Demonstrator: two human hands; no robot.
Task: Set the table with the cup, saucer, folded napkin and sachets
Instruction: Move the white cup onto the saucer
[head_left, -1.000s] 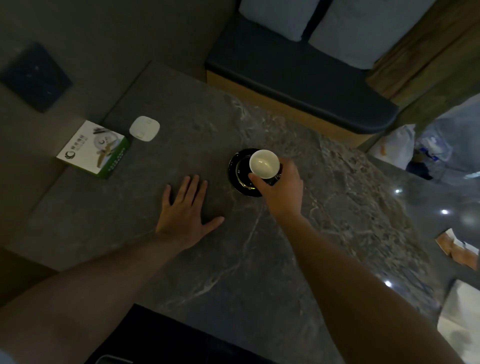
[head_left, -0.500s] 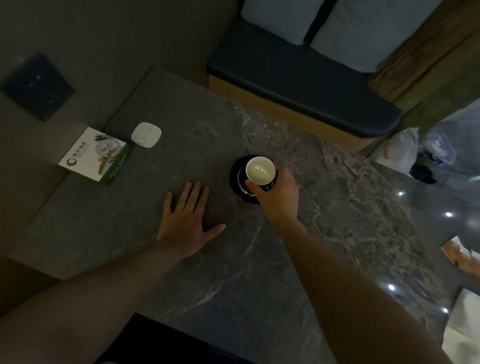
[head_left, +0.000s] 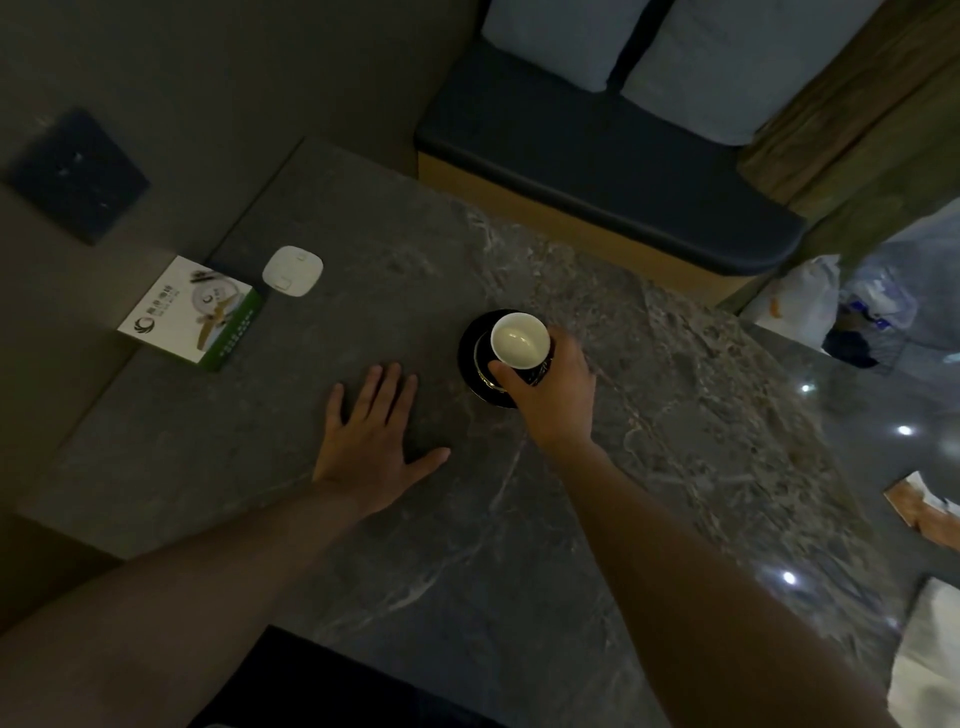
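far left of the saucer (head_left: 470, 364), a printed box (head_left: 192, 312) and a small white pad (head_left: 292, 271) sit at the edge of the stone table (head_left: 675, 415), and nearer the saucer the left hand (head_left: 371, 441) lies flat and spread on the stone, holding nothing. the right hand (head_left: 556, 395) is wrapped around the cup (head_left: 519, 343), which has come down over the last second to sit on or just above the saucer (contact is hidden by the fingers). so the cup looks nearly placed, while no napkin or sachets can be made out on the table.

Dim room: grey marble table (head_left: 649, 467), dark cushioned bench (head_left: 597, 166), glossy floor (head_left: 883, 415).
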